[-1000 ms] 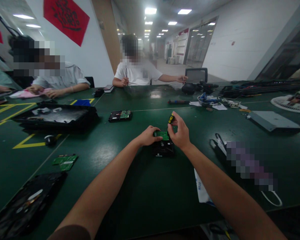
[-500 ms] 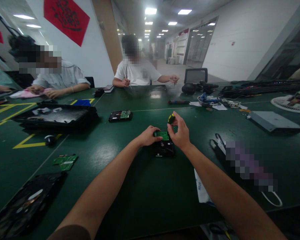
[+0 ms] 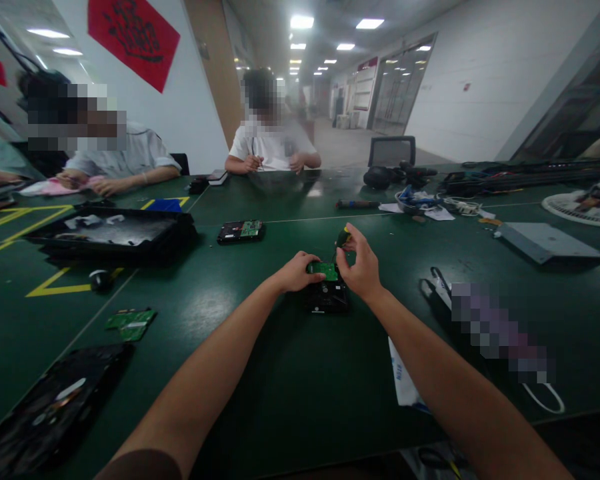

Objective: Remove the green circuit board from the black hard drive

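The hard drive point(image 3: 327, 293) is gripped by the left hand point(image 3: 300, 272); the raised right hand point(image 3: 361, 264) pinches a screwdriver point(image 3: 342, 239).

No text legible: dark brush-style characters on red wall sign point(image 3: 134, 41), blue lettering on white packet point(image 3: 403, 383), tiny pale marking on black drive point(image 3: 327, 299) all unresolved.

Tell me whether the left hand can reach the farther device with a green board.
Probably: nothing visible stands between the left hand and the farther device, but that hand is holding the nearer device.
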